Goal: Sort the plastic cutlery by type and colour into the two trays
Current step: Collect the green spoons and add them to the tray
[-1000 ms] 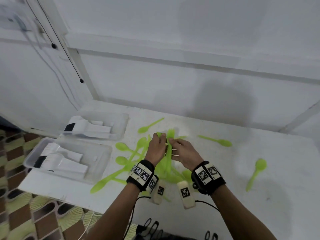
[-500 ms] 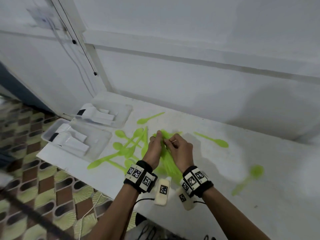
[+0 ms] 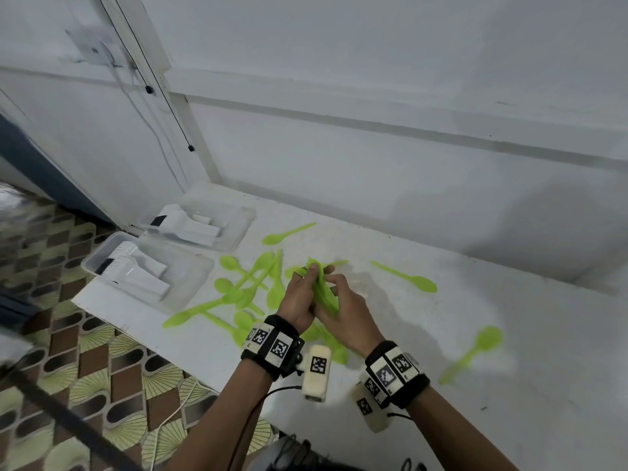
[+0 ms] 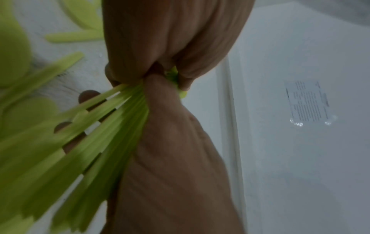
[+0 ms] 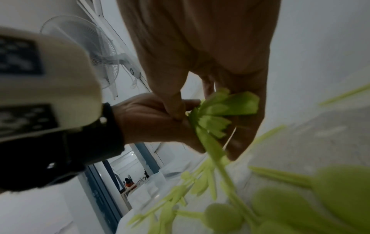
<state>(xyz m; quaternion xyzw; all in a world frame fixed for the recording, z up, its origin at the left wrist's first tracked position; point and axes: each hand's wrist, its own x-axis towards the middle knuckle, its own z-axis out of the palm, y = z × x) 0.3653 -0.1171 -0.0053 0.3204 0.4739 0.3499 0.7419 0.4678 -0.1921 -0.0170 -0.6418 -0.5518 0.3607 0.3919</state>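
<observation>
Between our two hands, just above the desk (image 3: 441,419), sits the bundle of green forks (image 3: 325,294). Our left hand (image 3: 300,300) is clenched round the handles, which fan out of its fist in the left wrist view, while our right hand (image 3: 346,314) pinches the same bundle near the tined heads, thumb and fingers curled on it. The bundle's long axis runs away from us, slightly leftward, heads at the far end. Both trays lie to the left: the near tray (image 3: 190,297) and the far tray (image 3: 243,226), each already holding white cutlery (image 3: 146,277). Our left hand is the nearer one to them, so we judge the carry will go leftward across the loose green spoons (image 3: 244,287) scattered between the grip and the trays. More spoons lie well apart on the right, one (image 3: 407,278) beyond our hands and one (image 3: 475,351) off to the side. White walls close the desk's far side and a patterned floor (image 3: 68,385) shows at left. A fan (image 5: 96,52) stands in the room.
</observation>
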